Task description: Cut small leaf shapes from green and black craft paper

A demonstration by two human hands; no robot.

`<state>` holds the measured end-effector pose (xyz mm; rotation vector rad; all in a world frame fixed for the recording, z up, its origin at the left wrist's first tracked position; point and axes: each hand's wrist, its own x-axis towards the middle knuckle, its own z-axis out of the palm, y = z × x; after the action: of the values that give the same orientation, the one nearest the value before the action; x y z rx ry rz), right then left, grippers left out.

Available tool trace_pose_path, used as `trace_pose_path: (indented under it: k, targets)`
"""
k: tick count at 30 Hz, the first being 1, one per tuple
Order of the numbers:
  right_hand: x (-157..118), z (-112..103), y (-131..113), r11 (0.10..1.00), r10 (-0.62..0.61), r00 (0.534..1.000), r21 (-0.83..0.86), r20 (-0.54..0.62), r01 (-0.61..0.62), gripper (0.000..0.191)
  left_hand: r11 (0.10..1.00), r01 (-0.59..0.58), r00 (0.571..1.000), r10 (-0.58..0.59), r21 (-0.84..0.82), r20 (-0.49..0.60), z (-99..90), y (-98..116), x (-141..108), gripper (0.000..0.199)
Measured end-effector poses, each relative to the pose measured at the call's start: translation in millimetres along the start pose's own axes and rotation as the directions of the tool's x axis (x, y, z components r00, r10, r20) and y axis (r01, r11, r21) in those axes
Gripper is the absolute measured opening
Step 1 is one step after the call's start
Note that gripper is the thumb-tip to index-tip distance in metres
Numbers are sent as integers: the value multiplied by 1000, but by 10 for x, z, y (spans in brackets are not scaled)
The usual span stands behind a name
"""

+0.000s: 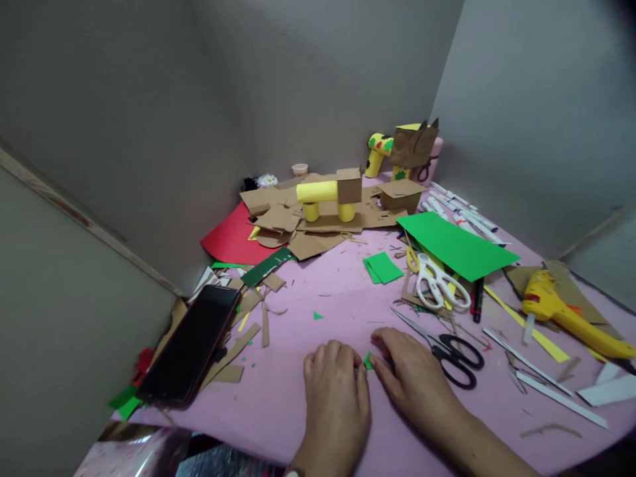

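On the pink table (268, 404), left hand (334, 384) and right hand (415, 371) pinch a small green paper piece (368, 362) between them, probably light, thin and easily creased, so best gripped gently by its edges with fingertips.

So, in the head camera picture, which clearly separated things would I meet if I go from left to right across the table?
Black phone → dark green card → left hand → small green paper piece → right hand → yellow glue gun.
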<state>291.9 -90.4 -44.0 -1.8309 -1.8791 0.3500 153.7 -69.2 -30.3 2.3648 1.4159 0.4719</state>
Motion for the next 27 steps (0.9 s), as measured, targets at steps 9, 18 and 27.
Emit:
trace_pose_path:
  k: [9,18,27]
  targets:
    - [-32,-74,5,991,-95,994,104,56,89,12,997,-57,997,54,-58,-59,-2,-33,-42,16]
    - [-59,-69,27,953,-86,996,289,-27,90,12,987,-116,991,108,-113,-76,-13,-18,-38,12]
    - [-449,-180,-44,815,-55,991,567,-121,114,5,877,-378,899,271,-296,-344,-14,38,-372,17]
